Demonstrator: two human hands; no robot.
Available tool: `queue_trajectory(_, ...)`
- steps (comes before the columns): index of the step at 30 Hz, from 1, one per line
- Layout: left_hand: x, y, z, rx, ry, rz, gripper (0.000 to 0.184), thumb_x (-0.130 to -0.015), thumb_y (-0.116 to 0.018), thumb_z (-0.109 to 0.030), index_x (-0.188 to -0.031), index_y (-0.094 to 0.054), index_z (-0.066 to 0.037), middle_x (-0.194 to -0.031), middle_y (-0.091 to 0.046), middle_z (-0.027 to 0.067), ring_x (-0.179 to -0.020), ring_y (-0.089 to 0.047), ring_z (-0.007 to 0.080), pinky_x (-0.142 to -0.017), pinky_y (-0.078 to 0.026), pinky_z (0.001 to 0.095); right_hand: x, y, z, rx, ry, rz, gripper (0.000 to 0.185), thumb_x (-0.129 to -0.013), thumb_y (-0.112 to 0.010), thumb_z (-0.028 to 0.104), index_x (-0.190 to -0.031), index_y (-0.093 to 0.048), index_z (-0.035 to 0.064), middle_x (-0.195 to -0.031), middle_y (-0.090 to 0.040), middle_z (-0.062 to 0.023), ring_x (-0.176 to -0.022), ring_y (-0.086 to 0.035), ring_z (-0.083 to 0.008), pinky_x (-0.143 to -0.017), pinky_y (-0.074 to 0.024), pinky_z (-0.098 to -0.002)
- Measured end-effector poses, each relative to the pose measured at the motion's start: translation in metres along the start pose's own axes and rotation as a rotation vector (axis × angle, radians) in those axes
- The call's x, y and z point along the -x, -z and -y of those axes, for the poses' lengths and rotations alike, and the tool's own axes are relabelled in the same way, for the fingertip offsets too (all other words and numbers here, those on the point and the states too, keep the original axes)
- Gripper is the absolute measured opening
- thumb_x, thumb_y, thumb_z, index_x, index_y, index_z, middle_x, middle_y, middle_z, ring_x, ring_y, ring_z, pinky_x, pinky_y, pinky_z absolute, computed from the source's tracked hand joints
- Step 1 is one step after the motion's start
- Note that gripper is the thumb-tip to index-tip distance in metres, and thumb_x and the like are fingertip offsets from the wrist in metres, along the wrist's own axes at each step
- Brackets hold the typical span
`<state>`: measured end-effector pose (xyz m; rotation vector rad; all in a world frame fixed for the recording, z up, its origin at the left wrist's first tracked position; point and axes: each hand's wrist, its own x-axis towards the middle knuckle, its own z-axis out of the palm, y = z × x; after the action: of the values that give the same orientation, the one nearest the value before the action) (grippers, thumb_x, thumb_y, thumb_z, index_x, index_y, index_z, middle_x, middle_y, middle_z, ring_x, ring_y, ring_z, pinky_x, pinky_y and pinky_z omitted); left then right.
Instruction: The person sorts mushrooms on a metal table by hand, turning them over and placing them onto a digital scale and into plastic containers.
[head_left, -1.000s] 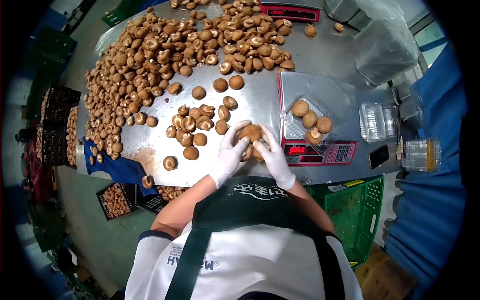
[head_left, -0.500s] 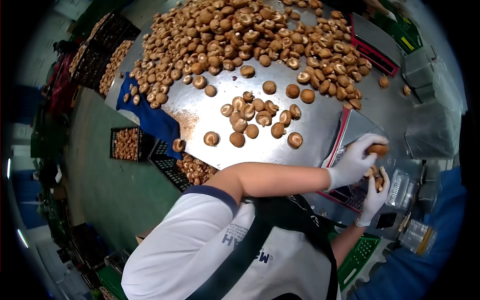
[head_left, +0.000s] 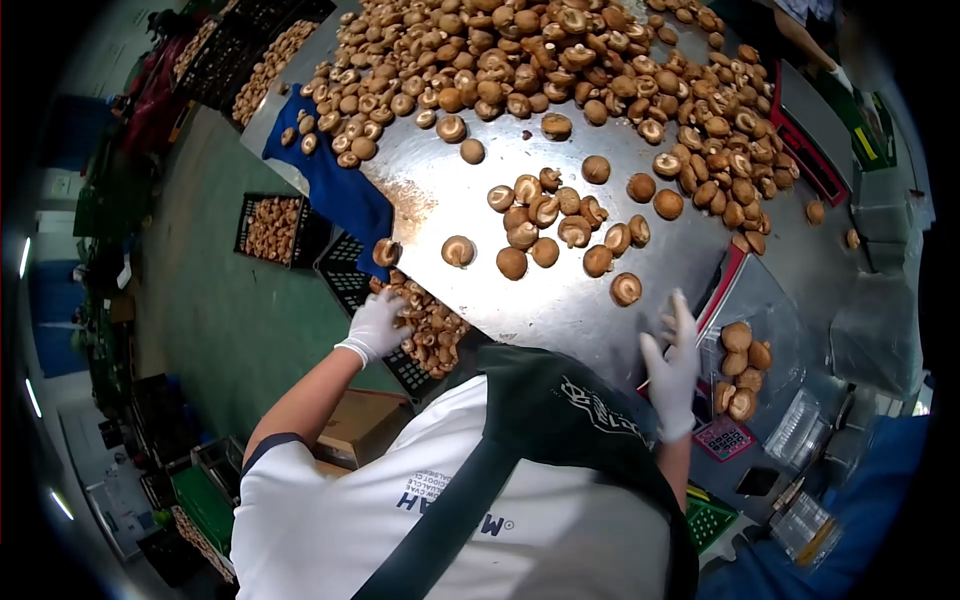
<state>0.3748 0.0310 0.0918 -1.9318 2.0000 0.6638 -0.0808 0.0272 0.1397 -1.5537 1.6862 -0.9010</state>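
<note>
My left hand (head_left: 376, 326), in a white glove, is over the edge of a black crate (head_left: 346, 268) of mushrooms below the table's left side. Its fingers are apart and slightly curled beside the mushrooms (head_left: 432, 325) in that crate; I see nothing gripped. My right hand (head_left: 673, 368), also gloved, is raised by the table's front edge, fingers spread and holding nothing. Right of it, several brown mushrooms (head_left: 741, 372) sit together, seemingly in clear plastic, on a scale (head_left: 775, 310) with a red edge. A loose group of mushrooms (head_left: 545, 210) lies on the metal table (head_left: 440, 190).
A large mushroom heap (head_left: 500, 55) covers the table's far side. A blue cloth (head_left: 335, 190) hangs over the left edge. Another scale (head_left: 812, 130), clear plastic trays (head_left: 800, 430) and a pink calculator (head_left: 724, 438) are at right. Another person's gloved hand (head_left: 841, 78) shows at top right.
My left hand has swung from the scale across to the crate at left. My right hand has left the mushrooms on the scale, moved left and opened. The view has shifted.
</note>
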Motion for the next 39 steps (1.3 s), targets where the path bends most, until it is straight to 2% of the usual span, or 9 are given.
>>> queue_trajectory(6,-0.059,-0.029,0.031,0.28,0.197,-0.687,0.068,-0.074,-0.081,-0.031,-0.13,-0.05,-0.007,-0.131,-0.05,0.0173,-0.119,-0.049,0.0373,-0.101,-0.043,0.0442,-0.041,-0.063,-0.084,0.057,-0.25,-0.002,0.091,-0.076,-0.077,0.011,-0.152,-0.028,0.0026,-0.133,-0.045,-0.0186,-0.107,-0.056,-0.0275,-0.092,-0.0486,-0.0356)
queue_trajectory(12,-0.101,-0.012,0.003,0.6,0.065,-0.595,0.054,-0.076,-0.076,-0.009,-0.125,-0.054,-0.003,-0.12,-0.053,0.0194,-0.114,-0.053,0.0372,-0.1,-0.044,0.0387,-0.078,-0.1,-0.091,-0.171,-0.116,0.112,0.087,-0.078,-0.074,0.008,-0.152,-0.028,0.0021,-0.123,-0.054,-0.0162,-0.109,-0.056,-0.0229,-0.095,-0.0474,-0.0337)
queue_trajectory(15,-0.111,0.0,-0.019,0.634,-0.253,-0.328,0.063,-0.077,-0.078,-0.016,-0.132,-0.051,-0.002,-0.123,-0.054,0.02,-0.118,-0.052,0.0362,-0.104,-0.041,0.041,-0.076,-0.115,-0.062,-0.226,-0.16,0.244,0.088,-0.082,-0.07,0.004,-0.155,-0.021,0.0031,-0.122,-0.057,-0.0144,-0.111,-0.057,-0.0212,-0.096,-0.0459,-0.029)
queue_trajectory(18,-0.123,-0.007,-0.039,0.578,-0.402,-0.368,0.088,-0.072,-0.082,-0.033,-0.143,-0.041,-0.001,-0.141,-0.044,0.0233,-0.13,-0.042,0.0402,-0.112,-0.033,0.0447,-0.075,-0.128,-0.078,-0.479,-0.206,0.156,0.082,-0.084,-0.072,0.008,-0.152,-0.028,0.003,-0.124,-0.058,-0.0149,-0.111,-0.058,-0.0203,-0.097,-0.0466,-0.0314)
queue_trajectory(21,-0.134,-0.014,-0.064,0.539,-0.416,-0.366,0.1,-0.069,-0.084,-0.037,-0.148,-0.034,-0.003,-0.148,-0.036,0.0245,-0.137,-0.035,0.0418,-0.114,-0.031,0.0468,-0.077,-0.105,-0.08,-0.256,-0.292,0.16,0.068,-0.085,-0.071,0.011,-0.145,-0.04,0.002,-0.121,-0.059,-0.0136,-0.105,-0.059,-0.0192,-0.093,-0.048,-0.0318)
queue_trajectory(25,-0.163,-0.001,-0.097,0.801,-0.447,-0.388,0.095,-0.074,-0.081,-0.033,-0.15,-0.031,-0.005,-0.15,-0.031,0.0238,-0.139,-0.033,0.0395,-0.115,-0.032,0.0461,-0.096,-0.088,-0.101,-0.169,-0.309,-0.224,0.052,-0.087,-0.069,0.013,-0.133,-0.049,0.0013,-0.116,-0.058,-0.0114,-0.094,-0.057,-0.018,-0.086,-0.0473,-0.0297)
queue_trajectory(28,-0.203,0.01,-0.109,1.082,-0.384,-0.424,0.081,-0.08,-0.077,-0.026,-0.148,-0.036,-0.005,-0.148,-0.036,0.0226,-0.139,-0.034,0.0367,-0.115,-0.032,0.0451,-0.13,-0.074,-0.108,-0.046,-0.293,-0.396,0.057,-0.087,-0.067,0.011,-0.139,-0.046,0.0021,-0.133,-0.047,-0.0169,-0.103,-0.056,-0.0218,-0.092,-0.0481,-0.0315)
queue_trajectory(35,-0.253,0.032,-0.129,0.686,-0.439,-0.407,0.059,-0.079,-0.072,-0.025,-0.133,-0.054,-0.008,-0.138,-0.048,0.0186,-0.129,-0.044,0.0372,-0.113,-0.034,0.0431,-0.203,-0.075,-0.11,0.393,-0.199,-0.296,0.061,-0.084,-0.072,0.015,-0.14,-0.049,0.0051,-0.125,-0.056,-0.0165,-0.114,-0.056,-0.0268,-0.097,-0.047,-0.0346)
queue_trajectory(39,-0.243,0.031,-0.133,0.677,-0.423,-0.389,0.049,-0.082,-0.07,-0.023,-0.128,-0.059,-0.009,-0.135,-0.052,0.0151,-0.127,-0.046,0.0356,-0.111,-0.036,0.0417,-0.203,-0.081,-0.12,-0.37,-0.247,-0.36,0.046,-0.093,-0.067,0.022,-0.132,-0.055,0.0008,-0.105,-0.066,-0.01,-0.09,-0.065,-0.02,-0.079,-0.0526,-0.0287)
